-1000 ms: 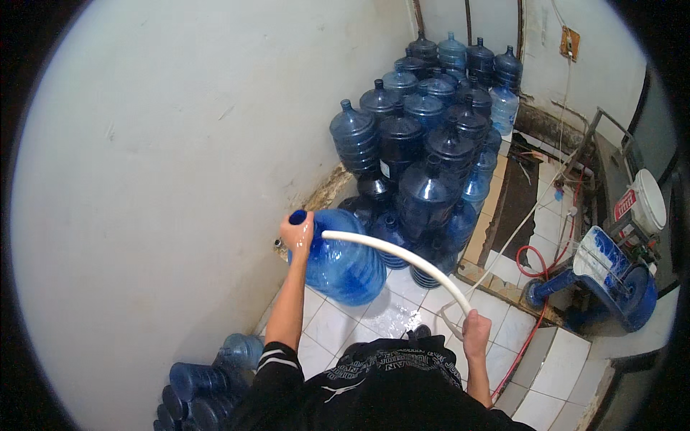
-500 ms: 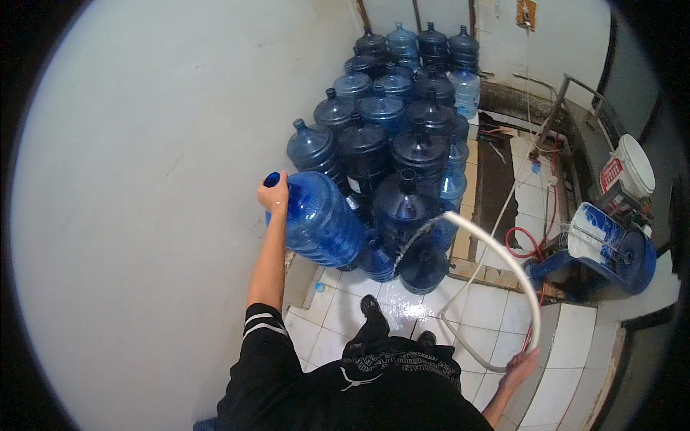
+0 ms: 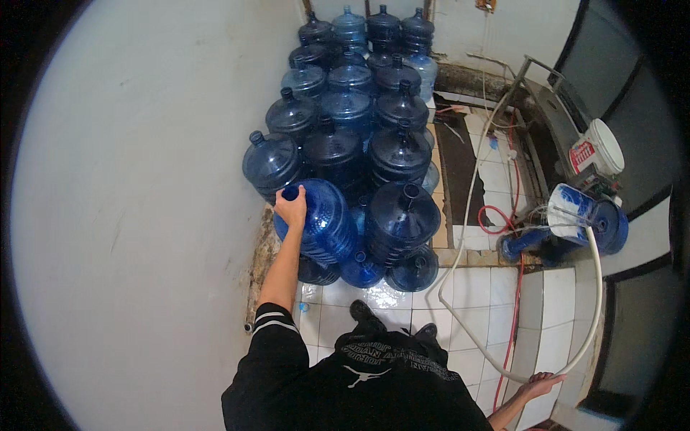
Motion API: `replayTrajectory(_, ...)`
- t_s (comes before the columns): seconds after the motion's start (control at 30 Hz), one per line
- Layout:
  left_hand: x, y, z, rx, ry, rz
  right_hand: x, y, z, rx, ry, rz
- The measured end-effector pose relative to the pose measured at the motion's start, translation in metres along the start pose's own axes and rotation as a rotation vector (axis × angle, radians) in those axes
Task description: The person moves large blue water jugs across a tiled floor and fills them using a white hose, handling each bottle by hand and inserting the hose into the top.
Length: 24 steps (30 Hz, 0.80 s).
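My left hand (image 3: 291, 210) is closed around the neck of a large blue water jug (image 3: 329, 223), which tilts in front of the other jugs with its open mouth showing beside my fingers. Out at the lower right, my right hand (image 3: 537, 388) grips a white hose (image 3: 598, 302). The hose arcs up from that hand, and its free end sprays water at a paint-stained white bucket (image 3: 566, 210). Close by the held jug, a dark blue jug (image 3: 402, 219) stands upright, and smaller-looking jugs (image 3: 361, 269) show below it.
Rows of blue jugs (image 3: 348, 108) fill the floor along the left wall. At the right are a white pail (image 3: 607, 146), a blue container (image 3: 612, 226), a red hose (image 3: 516, 302) and a metal frame (image 3: 557, 108). Wet white tiles (image 3: 388, 296) and a low tiled ledge (image 3: 467, 258) lie ahead.
The white hose's end has swung right, away from the jugs to the stained bucket, its water stream with it. My right hand moved slightly right and down. My left hand still holds the jug.
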<state>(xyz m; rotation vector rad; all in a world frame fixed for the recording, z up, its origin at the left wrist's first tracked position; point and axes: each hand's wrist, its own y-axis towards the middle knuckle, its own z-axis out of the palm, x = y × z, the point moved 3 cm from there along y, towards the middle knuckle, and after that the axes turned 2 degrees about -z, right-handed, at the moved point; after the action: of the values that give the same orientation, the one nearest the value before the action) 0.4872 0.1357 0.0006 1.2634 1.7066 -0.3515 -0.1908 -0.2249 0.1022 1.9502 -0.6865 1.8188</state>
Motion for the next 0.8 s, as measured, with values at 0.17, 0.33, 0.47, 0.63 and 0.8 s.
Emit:
replayTrajectory(0.17,0.011,0.001,0.036,0.079,0.007,-0.014,0.008,-0.041,-0.017,-0.1,-0.053,-0.055)
replayTrajectory(0.33,0.016,-0.005,0.049,0.137,0.032,-0.02,0.012,-0.073,-0.017,-0.079,-0.069,-0.046)
replayTrajectory(0.47,0.018,-0.001,0.06,0.151,0.012,-0.025,0.009,-0.085,-0.012,-0.096,-0.097,-0.051)
replayTrajectory(0.63,0.022,0.006,0.066,0.178,0.003,-0.076,0.0,-0.087,0.005,-0.035,-0.064,0.028)
replayTrajectory(0.8,0.026,0.007,0.072,0.216,-0.053,-0.095,0.001,-0.091,0.022,0.049,-0.065,-0.002)
